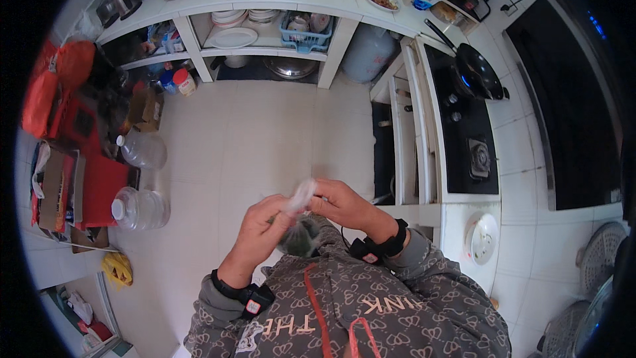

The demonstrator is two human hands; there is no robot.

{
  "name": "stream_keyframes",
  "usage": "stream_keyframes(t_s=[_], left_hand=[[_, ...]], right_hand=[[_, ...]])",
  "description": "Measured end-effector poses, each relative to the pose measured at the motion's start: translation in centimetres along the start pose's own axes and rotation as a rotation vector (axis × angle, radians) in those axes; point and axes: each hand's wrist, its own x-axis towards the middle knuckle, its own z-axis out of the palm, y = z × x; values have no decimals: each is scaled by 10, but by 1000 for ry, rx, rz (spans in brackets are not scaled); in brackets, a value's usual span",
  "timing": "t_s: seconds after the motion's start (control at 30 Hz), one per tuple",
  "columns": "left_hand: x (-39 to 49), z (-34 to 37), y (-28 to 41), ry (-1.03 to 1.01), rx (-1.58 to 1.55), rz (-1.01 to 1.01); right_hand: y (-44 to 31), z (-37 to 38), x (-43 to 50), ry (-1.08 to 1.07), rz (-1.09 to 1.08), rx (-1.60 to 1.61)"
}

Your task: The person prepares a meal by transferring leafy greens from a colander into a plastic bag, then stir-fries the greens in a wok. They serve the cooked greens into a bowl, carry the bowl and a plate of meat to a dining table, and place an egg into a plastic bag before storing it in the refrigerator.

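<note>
A thin translucent plastic bag [301, 237] with something dark green inside hangs close to my torso, at the lower middle of the view. My left hand [266, 226] pinches the bag's gathered top from the left, and my right hand [339, 202] grips the same whitish neck from the right. The two hands almost meet there, and the bag's body hangs just below them. Each wrist wears a black strap with a small device. Some fingertips are hidden behind the plastic.
A lit gas hob [447, 159] with a black wok [479, 72] stands at the right, and a white plate [483, 238] lies on the counter below it. A gas cylinder [368, 54] is under the far counter. Large plastic bottles [144, 209] and boxes line the left side.
</note>
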Motion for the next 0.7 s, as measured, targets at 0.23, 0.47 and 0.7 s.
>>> stream_keyframes(t_s=[0.23,0.47,0.7], left_hand=[[-8,-6,-5,-49,-93,-133],[25,5,17,-116,-51,-107],[85,5,37,-50,345,217]], right_hand=[[-13,1,-15,-163,-266,-250],[-9,-17,-7,210,-221,-202],[1,-29,17,330,-137,-296]])
